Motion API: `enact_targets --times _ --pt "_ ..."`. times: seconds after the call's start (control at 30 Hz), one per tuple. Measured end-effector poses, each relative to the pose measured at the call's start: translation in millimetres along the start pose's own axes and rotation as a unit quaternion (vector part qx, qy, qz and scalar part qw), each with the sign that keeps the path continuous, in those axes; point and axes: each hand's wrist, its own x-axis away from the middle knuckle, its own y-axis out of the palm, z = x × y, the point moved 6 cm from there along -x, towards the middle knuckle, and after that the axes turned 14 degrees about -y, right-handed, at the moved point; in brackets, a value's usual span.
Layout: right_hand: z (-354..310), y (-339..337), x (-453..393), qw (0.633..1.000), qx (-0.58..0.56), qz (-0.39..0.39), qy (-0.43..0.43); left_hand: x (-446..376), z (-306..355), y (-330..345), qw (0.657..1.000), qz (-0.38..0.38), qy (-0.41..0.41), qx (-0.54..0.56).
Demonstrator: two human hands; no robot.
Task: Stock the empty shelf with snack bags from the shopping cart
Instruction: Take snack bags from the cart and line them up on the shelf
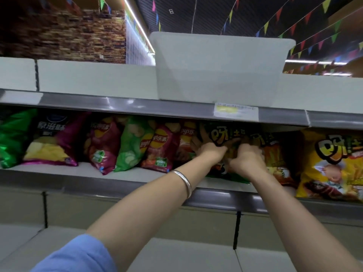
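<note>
The dark snack bag (224,137) with bold yellow characters stands on the middle shelf (125,185), its glossy crinkled film pressed in among its neighbours. The left hand (211,151) grips its left side with fingers curled round the film; the right hand (249,159) holds its lower right part, fingers bent into the packet, though how far they wrap I cannot tell. Its green bottom edge reaches the shelf's front lip. Touching it on the right is an orange bag (275,154), and beyond that a big yellow bag (330,165) leaning forward over the edge. To the left, red Lay's bags (161,148) stand close, then a light green bag (133,142), a crimson bag (104,146), a purple and yellow bag (53,142) and a deep green bag (13,138), all puffy and tilted. Little room is left between the bag tops and the grey metal rail of the upper shelf (137,107), which carries a paper price label (235,112). A frosted plastic bin (218,67) sits above. A silver bangle (184,183) circles the left wrist, with a blue sleeve (78,256) lower down
</note>
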Motion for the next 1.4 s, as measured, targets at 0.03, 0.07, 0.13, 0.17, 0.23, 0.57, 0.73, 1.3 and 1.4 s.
enact_targets --times 0.03,0.07,0.13,0.17,0.23,0.57,0.73,1.3,1.4 --pt "-5 -3 4 1.000 0.017 0.010 0.006 2 -6 -8 1.000 0.010 0.008 -0.004" --pt "-8 -6 8 0.999 0.025 0.021 0.011 11 -10 -16 0.999 0.024 0.029 -0.005" --pt "-20 -8 18 0.999 0.023 0.048 0.012 33 -23 -36 0.998 0.025 0.047 -0.026" --pt "-31 -8 23 0.998 0.016 0.063 0.002 41 -31 -46 0.998 0.019 0.056 -0.021" --pt "-64 -3 35 0.996 -0.014 0.084 -0.037 64 -46 -71 0.997 0.017 0.071 -0.007" --pt "-306 37 142 0.966 -0.168 0.037 -0.191 178 -172 -279 0.990 0.141 0.014 0.001" --pt "-425 52 194 0.946 -0.209 -0.005 -0.246 234 -244 -391 0.976 0.211 -0.052 -0.003" --pt "-795 166 340 0.821 -0.315 -0.206 -0.430 350 -486 -670 0.900 0.369 -0.212 0.094" --pt "-866 209 355 0.800 -0.319 -0.236 -0.449 345 -534 -728 0.883 0.394 -0.237 0.100"
